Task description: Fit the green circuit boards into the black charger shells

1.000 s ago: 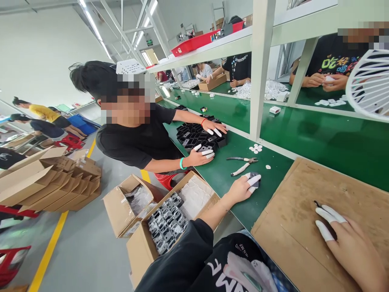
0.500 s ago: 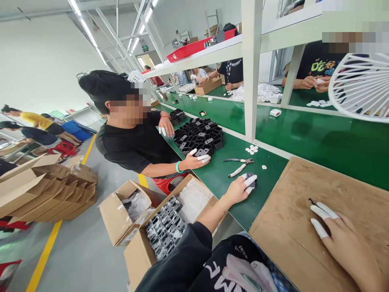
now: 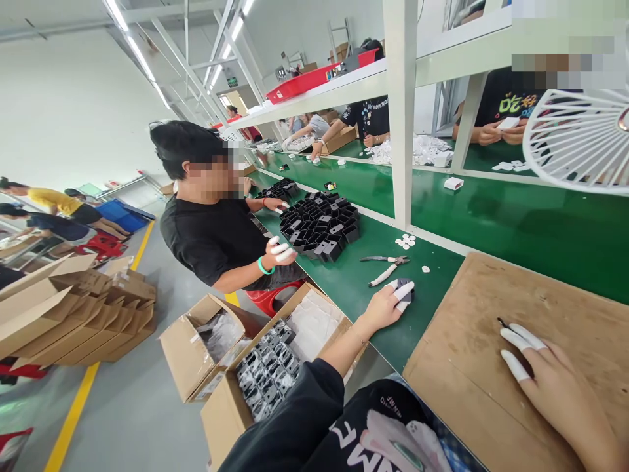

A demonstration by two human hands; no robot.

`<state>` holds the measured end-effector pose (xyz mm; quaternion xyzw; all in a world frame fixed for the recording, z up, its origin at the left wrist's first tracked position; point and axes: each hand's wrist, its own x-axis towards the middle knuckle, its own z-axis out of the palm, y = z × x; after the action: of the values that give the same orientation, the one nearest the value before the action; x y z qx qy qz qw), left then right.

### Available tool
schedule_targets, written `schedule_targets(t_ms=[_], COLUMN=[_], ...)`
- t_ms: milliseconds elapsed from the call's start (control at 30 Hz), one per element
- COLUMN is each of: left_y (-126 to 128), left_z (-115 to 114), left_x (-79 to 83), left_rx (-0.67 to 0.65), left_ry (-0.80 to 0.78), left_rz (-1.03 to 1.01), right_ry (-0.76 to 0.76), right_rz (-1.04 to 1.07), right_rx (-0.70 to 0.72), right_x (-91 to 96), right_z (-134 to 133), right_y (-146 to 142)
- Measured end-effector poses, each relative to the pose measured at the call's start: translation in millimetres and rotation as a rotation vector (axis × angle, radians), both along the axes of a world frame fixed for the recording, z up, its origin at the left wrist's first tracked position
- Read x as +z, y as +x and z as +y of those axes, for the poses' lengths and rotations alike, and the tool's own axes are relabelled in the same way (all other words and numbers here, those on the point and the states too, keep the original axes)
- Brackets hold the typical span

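My left hand point(image 3: 386, 307), with white finger cots, is closed over a small dark grey housing point(image 3: 407, 290) on the green table. My right hand point(image 3: 555, 380), also in white finger cots, rests on the cardboard sheet point(image 3: 455, 341). At its fingertips a thin black piece point(image 3: 502, 322) pokes out; the fingers hide the rest of it. Side cutters point(image 3: 386, 269) with a white-wrapped handle lie just beyond my left hand. Several white round discs point(image 3: 405, 241) and a single white disc point(image 3: 425, 269) lie behind them.
Black housings point(image 3: 322, 223) are piled to the left, beside a co-worker point(image 3: 211, 229) in black. Below the table edge stands an open carton point(image 3: 226, 413) with wrapped housings. A shelf post point(image 3: 400, 131) rises behind the table; a white fan point(image 3: 580, 144) is at upper right.
The co-worker has drawn both hands back from the black pile, lifting the nearer one off it. My hands have hardly moved. Across the table, a person's arm now reaches over the green surface.
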<state>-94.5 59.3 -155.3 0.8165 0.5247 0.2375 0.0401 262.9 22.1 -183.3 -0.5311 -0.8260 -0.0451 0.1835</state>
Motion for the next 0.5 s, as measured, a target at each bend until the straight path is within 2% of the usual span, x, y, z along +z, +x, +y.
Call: schedule_targets(t_ms=[500], left_y=[-3.1], left_z=[2.2], left_x=[-7.8], left_rx=[0.001], left_ry=[0.081], left_rz=[0.013], right_ry=[0.018], right_rz=[0.024], right_rx=[0.021], right_x=[-10.0], right_z=[4.1], right_y=[3.0])
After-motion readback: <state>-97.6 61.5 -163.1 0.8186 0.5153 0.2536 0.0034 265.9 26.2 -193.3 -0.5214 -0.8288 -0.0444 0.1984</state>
